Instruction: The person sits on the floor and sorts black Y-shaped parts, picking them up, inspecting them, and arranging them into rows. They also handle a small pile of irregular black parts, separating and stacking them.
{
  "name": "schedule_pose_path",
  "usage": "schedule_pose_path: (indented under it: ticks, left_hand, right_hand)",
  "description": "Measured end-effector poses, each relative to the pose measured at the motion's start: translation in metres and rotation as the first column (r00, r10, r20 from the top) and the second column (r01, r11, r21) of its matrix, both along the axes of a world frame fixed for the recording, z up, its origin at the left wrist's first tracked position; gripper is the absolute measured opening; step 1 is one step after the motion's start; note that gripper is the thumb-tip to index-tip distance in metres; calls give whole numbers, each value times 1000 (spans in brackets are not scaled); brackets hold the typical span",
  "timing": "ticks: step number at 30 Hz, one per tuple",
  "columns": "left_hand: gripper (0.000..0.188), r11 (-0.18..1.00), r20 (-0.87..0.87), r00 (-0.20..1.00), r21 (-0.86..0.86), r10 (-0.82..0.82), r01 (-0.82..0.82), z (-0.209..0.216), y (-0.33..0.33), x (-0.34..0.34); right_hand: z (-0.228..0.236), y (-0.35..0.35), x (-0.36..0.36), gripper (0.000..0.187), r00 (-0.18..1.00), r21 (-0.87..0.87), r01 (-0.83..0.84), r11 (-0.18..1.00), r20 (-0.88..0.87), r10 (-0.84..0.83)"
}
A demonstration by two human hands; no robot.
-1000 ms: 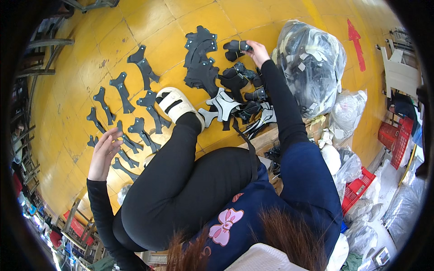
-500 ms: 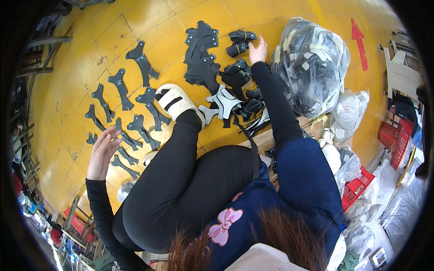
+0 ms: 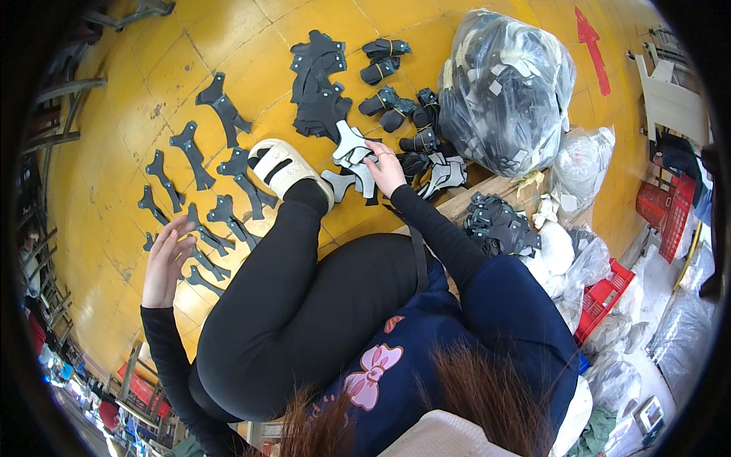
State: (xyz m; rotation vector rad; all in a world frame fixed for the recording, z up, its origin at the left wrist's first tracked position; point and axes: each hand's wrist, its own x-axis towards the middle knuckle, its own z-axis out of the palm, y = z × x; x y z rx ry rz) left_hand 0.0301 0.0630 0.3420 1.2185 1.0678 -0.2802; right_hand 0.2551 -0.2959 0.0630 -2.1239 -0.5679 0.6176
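My right hand is at a small stack of pale grey, Y-shaped cut pieces on the floor, its fingers bent over their right edge. Just beyond them lies an overlapping pile of black cut pieces of similar shape. My left hand hovers palm inward, fingers spread and holding nothing. Near it, black Y-shaped pieces lie spaced in loose rows on the yellow floor. Rolled black bundles with yellowish bands sit beyond my right hand.
A big clear bag of dark pieces stands at the right, with a smaller bag beside it. More black pieces rest on a wooden board. My sandalled foot is between the rows and the pile. Red baskets stand further right.
My right hand has come back from beside the banded bundles to the pale grey pieces. My left hand stays by the rows of black pieces. The view has shifted slightly.
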Motion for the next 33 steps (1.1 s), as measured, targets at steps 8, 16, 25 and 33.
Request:
schedule_pose_path:
  ticks: [8,16,25,33]
  left_hand:
    - [40,999,7,1000,36,5,-6,0,4,-10]
    - [40,1000,22,1000,11,14,-14,-1,2,-13]
    - [40,999,43,998,30,40,-42,5,4,-15]
    - [39,999,19,999,-29,32,-32,0,-1,-12]
  right_hand:
    - [19,-56,2,44,899,-10,372,928,253,-357]
    - [26,-92,19,67,837,-467,-206,860,372,402]
    - [34,-101,6,47,978,-398,-141,906,84,189]
    - [74,-15,-6,50,990,-21,50,999,-128,-52]
